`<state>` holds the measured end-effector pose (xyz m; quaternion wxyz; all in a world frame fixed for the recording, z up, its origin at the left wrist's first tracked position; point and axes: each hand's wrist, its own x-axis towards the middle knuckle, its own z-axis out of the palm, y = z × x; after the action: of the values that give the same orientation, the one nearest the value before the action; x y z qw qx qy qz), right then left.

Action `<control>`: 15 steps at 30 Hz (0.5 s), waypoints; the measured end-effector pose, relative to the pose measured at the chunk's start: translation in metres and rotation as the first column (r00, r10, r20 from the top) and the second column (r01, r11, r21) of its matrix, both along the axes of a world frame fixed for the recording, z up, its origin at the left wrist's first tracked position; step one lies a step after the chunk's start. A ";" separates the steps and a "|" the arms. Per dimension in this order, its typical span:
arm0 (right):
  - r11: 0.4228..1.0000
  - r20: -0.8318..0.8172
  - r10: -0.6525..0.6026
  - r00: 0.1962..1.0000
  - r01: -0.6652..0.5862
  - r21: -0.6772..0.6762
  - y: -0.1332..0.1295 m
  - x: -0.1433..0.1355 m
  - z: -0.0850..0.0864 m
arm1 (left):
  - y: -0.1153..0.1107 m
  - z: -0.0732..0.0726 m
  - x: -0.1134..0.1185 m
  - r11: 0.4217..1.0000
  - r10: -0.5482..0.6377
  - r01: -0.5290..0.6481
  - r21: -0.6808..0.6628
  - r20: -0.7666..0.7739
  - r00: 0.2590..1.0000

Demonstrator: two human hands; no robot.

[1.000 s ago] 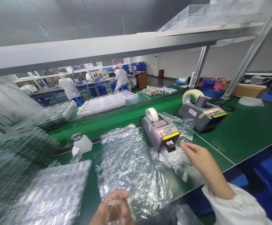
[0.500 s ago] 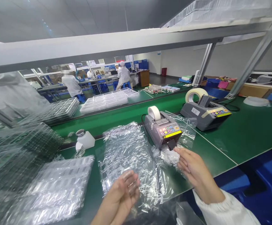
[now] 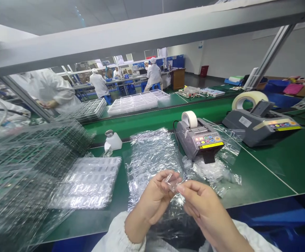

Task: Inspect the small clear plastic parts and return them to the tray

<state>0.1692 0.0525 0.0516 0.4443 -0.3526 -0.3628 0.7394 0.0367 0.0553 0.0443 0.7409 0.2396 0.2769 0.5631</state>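
In my left hand (image 3: 159, 197) a small clear plastic piece (image 3: 171, 182) rests between the curled fingers and thumb. My right hand (image 3: 203, 204) pinches right beside that piece, its thumb and forefinger at the edge of it. Whatever those right fingertips hold is too small or too transparent to make out. Beneath both hands lies a stack of wrinkled clear plastic bags (image 3: 154, 150). Beyond the right hand stands a grey tape dispenser (image 3: 198, 136) with a roll of whitish tape (image 3: 189, 119) on top.
A second tape dispenser (image 3: 260, 124) stands further right. More clear plastic (image 3: 215, 173) lies before the nearer dispenser. To the left are clear trays (image 3: 91, 182), tall blurred tray stacks (image 3: 31, 168) and a white bottle (image 3: 113, 140). A shelf beam (image 3: 141, 33) crosses overhead; co-workers are beyond.
My right hand has left the front of the tape dispenser and come to my left hand, where the fingertips now meet at the clear piece. The view has swung left.
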 end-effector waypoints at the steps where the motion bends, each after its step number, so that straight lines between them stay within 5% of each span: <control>1: 1.000 0.016 0.002 1.000 -0.002 -0.005 0.000 0.000 0.000 | 0.000 -0.001 0.000 1.000 -0.001 0.001 0.009 0.002 1.000; 10: 0.999 0.213 0.035 0.976 -0.037 0.005 0.003 0.004 -0.014 | -0.004 0.000 -0.003 1.000 0.002 -0.002 0.007 -0.006 1.000; 13: 0.968 0.435 -0.150 0.888 0.043 0.248 0.002 0.014 -0.019 | -0.005 0.000 -0.004 0.998 -0.014 0.014 -0.063 -0.001 1.000; 15: 0.836 0.516 -0.396 0.760 0.065 0.545 0.002 0.019 -0.018 | -0.004 0.000 -0.004 0.995 -0.032 0.031 -0.096 -0.017 0.999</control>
<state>0.1882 0.0542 0.0336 0.4689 -0.4885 -0.6152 0.4038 0.0329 0.0513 0.0445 0.7577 0.2135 0.3064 0.5352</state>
